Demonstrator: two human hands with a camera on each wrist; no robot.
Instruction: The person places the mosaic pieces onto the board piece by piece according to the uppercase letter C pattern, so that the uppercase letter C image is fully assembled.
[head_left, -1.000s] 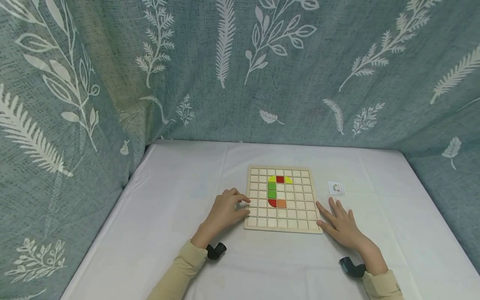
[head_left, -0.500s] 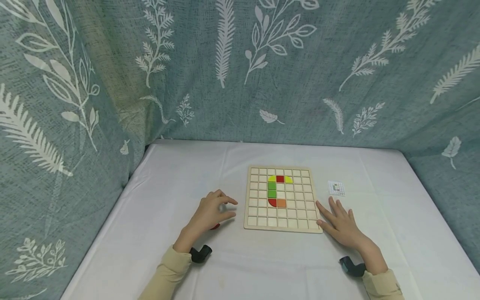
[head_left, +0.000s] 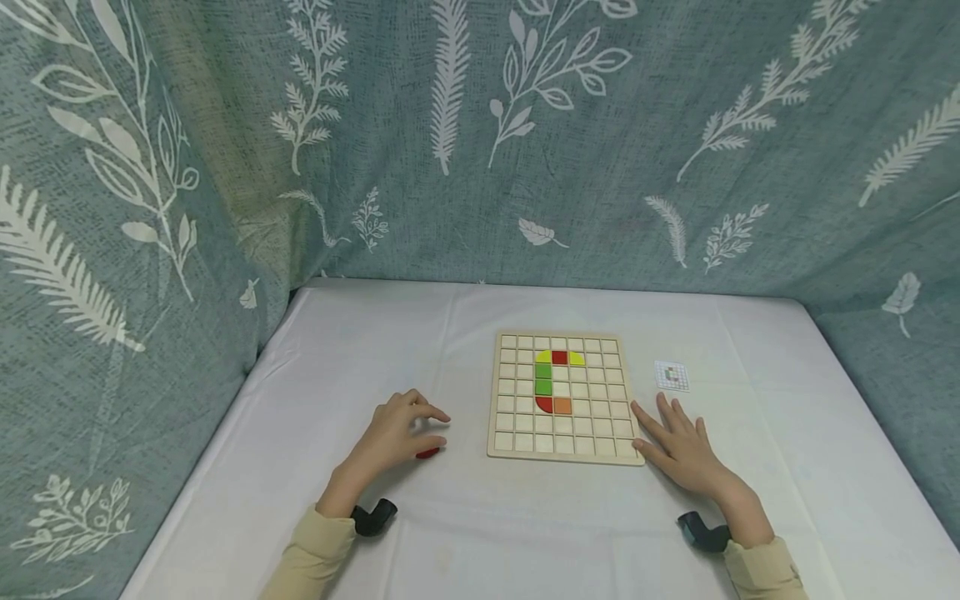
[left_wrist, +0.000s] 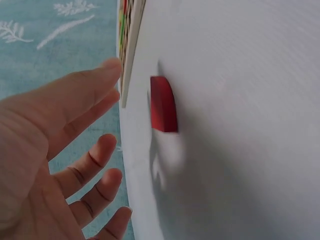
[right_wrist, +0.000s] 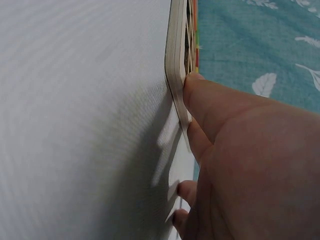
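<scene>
My left hand [head_left: 393,432] hovers over the cloth left of the wooden grid board [head_left: 517,457], thumb and fingers spread apart with nothing between them. Under its thumb a red quarter-round block [left_wrist: 164,105] lies on the cloth, apart from the fingers in the left wrist view. The board carries a red square block [head_left: 559,357], two yellow rounded blocks [head_left: 577,359], two green square blocks [head_left: 543,387], a red rounded block [head_left: 544,405] and an orange square block [head_left: 562,406]. My right hand [head_left: 681,450] touches the board's right edge with thumb and forefinger, its other fingers spread on the cloth.
A small printed card [head_left: 671,376] with a coloured grid pattern lies right of the board. White cloth [head_left: 390,333] covers the table, and a green leaf-patterned curtain [head_left: 480,208] hangs behind and at both sides.
My left hand has drawn back from the board's left edge, leftward and slightly toward me. The red block on the cloth has come into view beside it. The right hand has stayed put.
</scene>
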